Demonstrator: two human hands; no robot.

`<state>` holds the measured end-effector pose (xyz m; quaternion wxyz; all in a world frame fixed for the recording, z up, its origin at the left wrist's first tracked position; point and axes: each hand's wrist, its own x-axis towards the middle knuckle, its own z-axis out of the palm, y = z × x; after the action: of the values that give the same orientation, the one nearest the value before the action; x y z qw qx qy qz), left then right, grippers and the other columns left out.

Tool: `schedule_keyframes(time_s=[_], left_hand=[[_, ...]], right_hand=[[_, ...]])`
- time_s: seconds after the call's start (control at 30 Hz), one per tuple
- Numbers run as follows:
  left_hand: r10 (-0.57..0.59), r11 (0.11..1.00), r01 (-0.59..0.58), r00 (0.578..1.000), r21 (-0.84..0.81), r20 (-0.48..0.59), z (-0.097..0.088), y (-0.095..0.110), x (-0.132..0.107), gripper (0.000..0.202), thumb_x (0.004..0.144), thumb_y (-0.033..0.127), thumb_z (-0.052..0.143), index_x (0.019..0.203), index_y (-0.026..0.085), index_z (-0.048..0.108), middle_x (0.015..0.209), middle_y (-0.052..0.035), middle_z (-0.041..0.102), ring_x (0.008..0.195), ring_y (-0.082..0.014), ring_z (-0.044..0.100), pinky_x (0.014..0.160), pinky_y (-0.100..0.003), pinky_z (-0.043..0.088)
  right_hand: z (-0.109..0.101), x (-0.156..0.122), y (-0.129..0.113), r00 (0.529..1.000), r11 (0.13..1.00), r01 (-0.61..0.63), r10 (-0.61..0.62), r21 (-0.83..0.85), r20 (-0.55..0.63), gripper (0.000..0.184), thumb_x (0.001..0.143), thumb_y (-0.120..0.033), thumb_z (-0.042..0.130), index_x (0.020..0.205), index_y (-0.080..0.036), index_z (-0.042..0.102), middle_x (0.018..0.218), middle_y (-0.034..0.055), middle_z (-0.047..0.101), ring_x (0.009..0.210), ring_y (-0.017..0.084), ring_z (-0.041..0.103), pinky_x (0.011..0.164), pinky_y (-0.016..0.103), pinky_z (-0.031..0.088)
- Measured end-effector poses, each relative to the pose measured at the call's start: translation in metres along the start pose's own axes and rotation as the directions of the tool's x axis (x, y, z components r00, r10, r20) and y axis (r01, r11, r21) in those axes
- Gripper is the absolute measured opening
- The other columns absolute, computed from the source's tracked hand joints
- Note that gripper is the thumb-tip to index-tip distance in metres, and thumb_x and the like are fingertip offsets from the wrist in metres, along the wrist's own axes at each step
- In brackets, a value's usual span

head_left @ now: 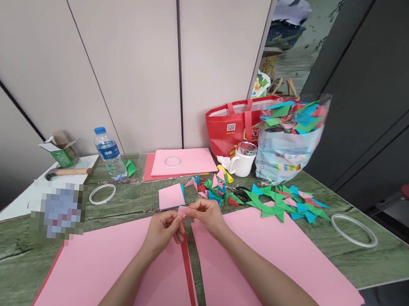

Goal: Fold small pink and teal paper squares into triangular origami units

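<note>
Pink paper piece point(181, 212): located between your two hands, just to the near side of the small square sheets point(171, 196) on the table point(1, 277). Your left hand point(163, 231) pinches its left side between thumb and fingers; your right hand point(205, 216) pinches its right side, thumb against forefinger. Your fingers hide most of the paper, so you cannot tell from this view whether it carries a crease.

For good handling, apply light, even pressure at both pinches; pulling them apart would probably tear or buckle so small a piece. Align the edges before pressing any crease, then run a thumbnail along it from one end to the other. The left large sheets point(112, 265) and right large sheets point(270, 257) lie flat below your forearms; avoid dragging your sleeves or wrists across them. Leave the folded pieces point(215, 188), beyond your right hand, undisturbed.
</note>
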<state>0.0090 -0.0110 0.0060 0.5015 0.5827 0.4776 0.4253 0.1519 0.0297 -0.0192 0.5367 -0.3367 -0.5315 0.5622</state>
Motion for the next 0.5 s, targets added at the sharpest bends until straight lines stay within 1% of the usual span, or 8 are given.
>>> schedule_keyframes(time_s=[0.1, 0.2, 0.27, 0.33, 0.37, 0.4, 0.43, 0.5], left_hand=[[-0.011, 1.000, 0.011, 1.000, -0.006, 0.010, -0.001, -0.002, 0.001, 0.032, 0.073, 0.040, 0.056, 0.054, 0.015, 0.053, 0.042, 0.0012, 0.056, 0.035, -0.0113, 0.054, 0.037, -0.021, 0.044], [-0.020, 0.999, 0.020, 1.000, 0.027, -0.004, -0.002, -0.006, 0.003, 0.033, 0.073, 0.042, 0.056, 0.053, 0.016, 0.052, 0.041, 0.0017, 0.055, 0.035, -0.0109, 0.053, 0.037, -0.020, 0.042], [-0.019, 0.998, 0.020, 1.000, 0.063, -0.013, -0.003, -0.009, 0.004, 0.033, 0.073, 0.042, 0.054, 0.053, 0.016, 0.052, 0.040, 0.0019, 0.053, 0.035, -0.0108, 0.051, 0.037, -0.020, 0.041], [0.015, 0.991, -0.007, 0.998, 0.130, -0.065, -0.005, -0.014, 0.006, 0.030, 0.074, 0.042, 0.053, 0.059, 0.016, 0.056, 0.041, 0.0022, 0.053, 0.036, -0.0112, 0.050, 0.038, -0.020, 0.040], [0.054, 0.982, -0.031, 0.991, 0.188, -0.120, -0.007, -0.016, 0.007, 0.027, 0.075, 0.040, 0.053, 0.064, 0.016, 0.058, 0.043, 0.0018, 0.054, 0.038, -0.0118, 0.051, 0.040, -0.021, 0.041], [0.107, 0.964, -0.055, 0.976, 0.260, -0.190, -0.009, -0.018, 0.008, 0.024, 0.074, 0.039, 0.053, 0.069, 0.016, 0.060, 0.048, 0.0009, 0.057, 0.042, -0.0127, 0.053, 0.043, -0.022, 0.043], [0.174, 0.936, -0.079, 0.951, 0.342, -0.257, -0.012, -0.021, 0.009, 0.020, 0.074, 0.036, 0.054, 0.072, 0.017, 0.061, 0.055, -0.0006, 0.060, 0.048, -0.0141, 0.056, 0.048, -0.024, 0.045], [0.311, 0.859, -0.110, 0.888, 0.500, -0.338, -0.017, -0.027, 0.012, 0.014, 0.073, 0.031, 0.055, 0.072, 0.018, 0.061, 0.074, -0.0047, 0.064, 0.065, -0.0180, 0.061, 0.064, -0.030, 0.048]], right_hand=[[-0.001, 0.001, 0.003, 1.000, 0.999, 0.000, 0.000, -0.034, 0.006, 0.025, 0.056, -0.036, 0.073, 0.056, -0.014, 0.061, 0.051, -0.0010, 0.059, 0.047, 0.009, 0.049, 0.047, 0.023, 0.041], [0.000, 0.000, 0.004, 0.998, 0.997, -0.051, 0.052, -0.062, 0.028, 0.027, 0.059, -0.039, 0.070, 0.065, -0.014, 0.062, 0.052, -0.0022, 0.058, 0.045, 0.009, 0.048, 0.045, 0.021, 0.041], [0.002, -0.002, 0.005, 0.993, 0.992, -0.085, 0.092, -0.093, 0.074, 0.028, 0.061, -0.041, 0.068, 0.068, -0.015, 0.061, 0.051, -0.0036, 0.057, 0.043, 0.008, 0.047, 0.042, 0.020, 0.040], [0.004, -0.003, 0.007, 0.986, 0.986, -0.109, 0.124, -0.128, 0.111, 0.030, 0.063, -0.044, 0.065, 0.060, -0.015, 0.058, 0.046, -0.0044, 0.053, 0.040, 0.007, 0.046, 0.040, 0.019, 0.038], [0.004, -0.003, 0.008, 0.984, 0.982, -0.124, 0.140, -0.142, 0.114, 0.033, 0.064, -0.046, 0.064, 0.055, -0.015, 0.055, 0.044, -0.0043, 0.052, 0.039, 0.007, 0.045, 0.038, 0.019, 0.037], [0.004, -0.003, 0.009, 0.981, 0.978, -0.144, 0.161, -0.154, 0.107, 0.036, 0.064, -0.047, 0.063, 0.051, -0.015, 0.053, 0.043, -0.0037, 0.052, 0.037, 0.007, 0.045, 0.037, 0.018, 0.036], [0.004, -0.003, 0.011, 0.980, 0.973, -0.166, 0.181, -0.159, 0.085, 0.038, 0.064, -0.047, 0.063, 0.049, -0.015, 0.052, 0.042, -0.0031, 0.052, 0.036, 0.007, 0.045, 0.036, 0.018, 0.036], [0.003, -0.001, 0.012, 0.978, 0.969, -0.207, 0.210, -0.131, 0.007, 0.038, 0.064, -0.049, 0.063, 0.050, -0.015, 0.054, 0.043, -0.0020, 0.054, 0.036, 0.007, 0.046, 0.035, 0.018, 0.037]])
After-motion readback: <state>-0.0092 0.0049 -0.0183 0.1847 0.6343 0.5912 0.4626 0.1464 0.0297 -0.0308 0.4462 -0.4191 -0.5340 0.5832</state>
